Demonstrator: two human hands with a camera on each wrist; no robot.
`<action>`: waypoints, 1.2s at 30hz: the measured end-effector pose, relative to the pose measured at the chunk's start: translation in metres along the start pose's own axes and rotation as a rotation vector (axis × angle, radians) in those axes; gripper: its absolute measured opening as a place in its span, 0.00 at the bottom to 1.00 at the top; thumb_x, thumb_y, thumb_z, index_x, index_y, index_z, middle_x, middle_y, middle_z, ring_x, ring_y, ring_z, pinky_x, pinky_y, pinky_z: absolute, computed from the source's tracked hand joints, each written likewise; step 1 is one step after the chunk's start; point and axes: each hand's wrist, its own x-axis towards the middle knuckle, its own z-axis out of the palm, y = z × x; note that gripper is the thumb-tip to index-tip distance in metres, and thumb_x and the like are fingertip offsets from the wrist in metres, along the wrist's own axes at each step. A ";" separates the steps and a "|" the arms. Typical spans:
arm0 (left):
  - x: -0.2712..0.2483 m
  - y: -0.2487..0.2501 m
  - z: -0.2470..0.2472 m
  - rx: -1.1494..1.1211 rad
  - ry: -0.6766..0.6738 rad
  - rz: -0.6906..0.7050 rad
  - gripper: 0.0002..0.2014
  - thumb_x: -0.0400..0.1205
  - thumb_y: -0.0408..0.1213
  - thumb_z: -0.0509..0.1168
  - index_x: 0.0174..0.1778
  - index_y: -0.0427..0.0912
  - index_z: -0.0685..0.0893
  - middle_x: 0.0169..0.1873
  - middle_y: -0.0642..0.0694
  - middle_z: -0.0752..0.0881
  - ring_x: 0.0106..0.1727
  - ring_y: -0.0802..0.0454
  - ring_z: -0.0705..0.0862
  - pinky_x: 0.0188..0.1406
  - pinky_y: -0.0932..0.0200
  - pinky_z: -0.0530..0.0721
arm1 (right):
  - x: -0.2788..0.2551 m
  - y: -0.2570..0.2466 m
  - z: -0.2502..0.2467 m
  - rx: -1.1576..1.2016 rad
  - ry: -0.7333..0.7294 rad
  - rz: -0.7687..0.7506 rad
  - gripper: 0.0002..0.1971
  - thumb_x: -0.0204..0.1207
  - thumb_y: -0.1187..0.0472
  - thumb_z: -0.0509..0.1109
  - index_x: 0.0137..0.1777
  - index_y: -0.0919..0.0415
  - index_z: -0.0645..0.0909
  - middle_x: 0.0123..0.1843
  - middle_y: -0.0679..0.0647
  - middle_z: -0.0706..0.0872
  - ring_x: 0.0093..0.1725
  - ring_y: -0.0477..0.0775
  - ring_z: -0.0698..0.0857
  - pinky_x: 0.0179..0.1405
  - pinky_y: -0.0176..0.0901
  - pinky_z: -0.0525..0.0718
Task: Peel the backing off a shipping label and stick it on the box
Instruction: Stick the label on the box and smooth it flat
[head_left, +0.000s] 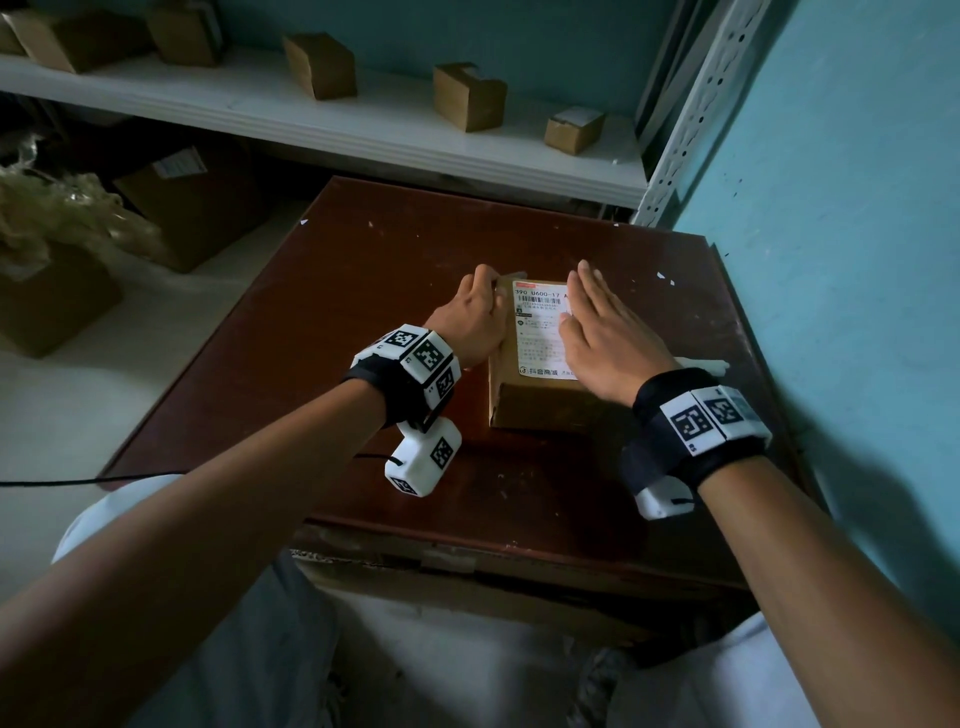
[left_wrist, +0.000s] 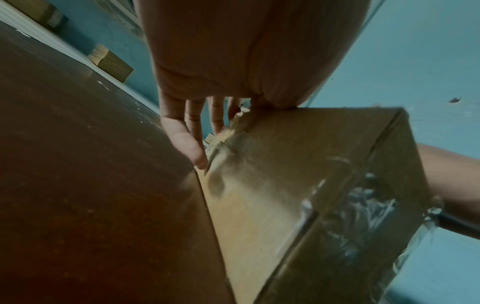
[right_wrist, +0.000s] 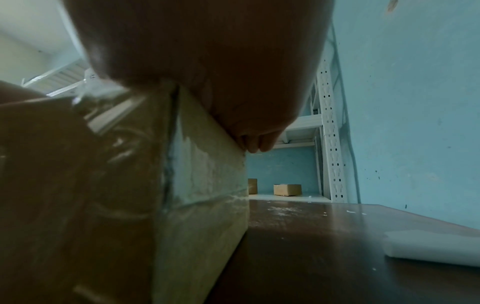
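In the head view, the shipping label (head_left: 540, 332) already lies flat on the top face of the box (head_left: 540, 400), which sits at the centre of the frame on the dark counter (head_left: 322, 312). The right hand (head_left: 608, 338) lies on the label's right part with its fingers straight and together, pressing down; this looks like the final smoothing, so little seems left beyond rubbing the edges. The left hand (head_left: 480, 317) rests against the box's left side near the far corner, steadying it. A white curled sheet (head_left: 704, 366), likely the peeled backing, lies just right of the right wrist.

In the left wrist view, the left hand's fingers (left_wrist: 187, 142) run straight down the box's side at frame centre, flat against the cardboard and gripping nothing.

In the right wrist view, the palm covers the box's top at upper centre; fingertips (right_wrist: 255, 145) just clear the far edge. The label itself is hidden. The curled sheet (right_wrist: 431, 248) lies at lower right.
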 end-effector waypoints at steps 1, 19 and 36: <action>0.000 0.000 0.000 -0.001 0.003 0.004 0.15 0.90 0.48 0.43 0.65 0.43 0.64 0.66 0.42 0.73 0.48 0.43 0.84 0.29 0.61 0.79 | -0.001 0.000 0.001 -0.010 0.005 0.000 0.29 0.88 0.51 0.39 0.86 0.61 0.38 0.87 0.53 0.36 0.86 0.47 0.38 0.83 0.41 0.38; -0.002 0.004 -0.002 -0.023 -0.021 -0.017 0.14 0.90 0.47 0.44 0.65 0.44 0.65 0.61 0.43 0.72 0.44 0.43 0.84 0.31 0.57 0.80 | -0.017 -0.033 0.010 -0.166 0.036 -0.156 0.30 0.88 0.51 0.37 0.85 0.63 0.38 0.87 0.58 0.36 0.86 0.51 0.38 0.84 0.44 0.38; -0.001 0.001 -0.003 0.032 -0.002 0.027 0.15 0.90 0.47 0.44 0.63 0.42 0.68 0.63 0.44 0.76 0.53 0.41 0.85 0.56 0.40 0.84 | 0.000 -0.046 0.006 -0.068 -0.039 -0.114 0.30 0.88 0.51 0.39 0.86 0.63 0.39 0.87 0.55 0.36 0.86 0.49 0.38 0.86 0.46 0.40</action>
